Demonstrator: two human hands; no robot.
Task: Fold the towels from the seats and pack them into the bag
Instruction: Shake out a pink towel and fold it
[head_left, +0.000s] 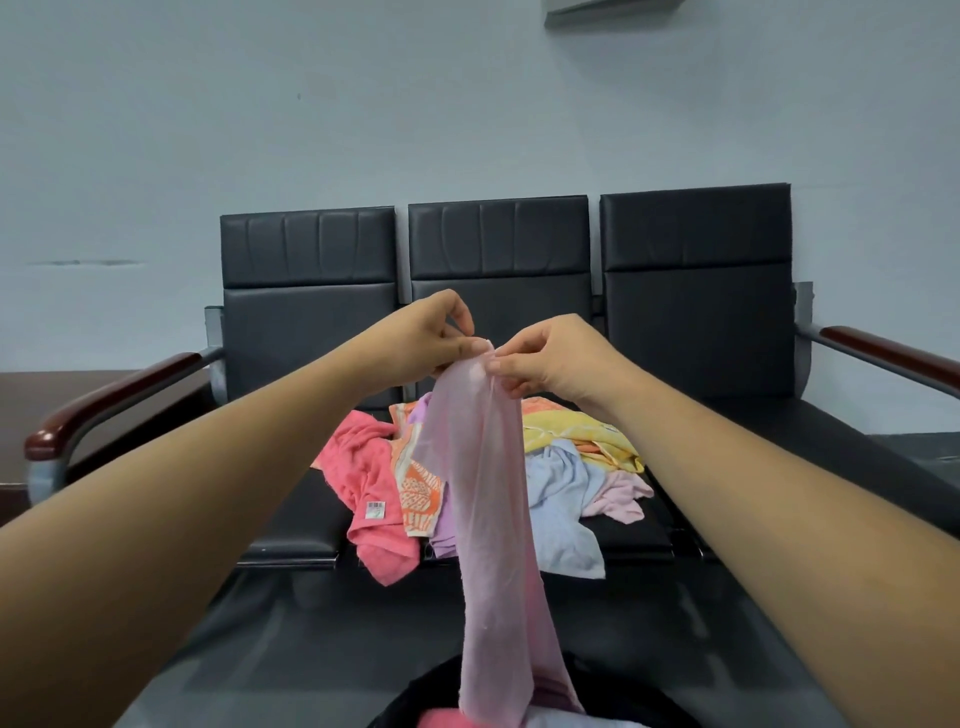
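A thin pale pink towel (485, 499) hangs lengthwise in front of me. My left hand (436, 338) and my right hand (545, 358) pinch its top edge close together, above the middle seat. Its lower end drops into a dark bag (597, 691) at the bottom of the view, where something pink and white shows. Behind the hanging towel a loose pile lies on the middle seat: a coral towel (369, 493), an orange patterned towel (418, 488), a lilac one (444, 535), a light blue towel (563, 514), a yellow towel (571, 431) and a light pink one (621, 493).
A black three-seat bench (691, 322) stands against a pale wall, with wooden armrests at the left (111, 395) and right (893, 353). The floor in front of the bench is dark and glossy.
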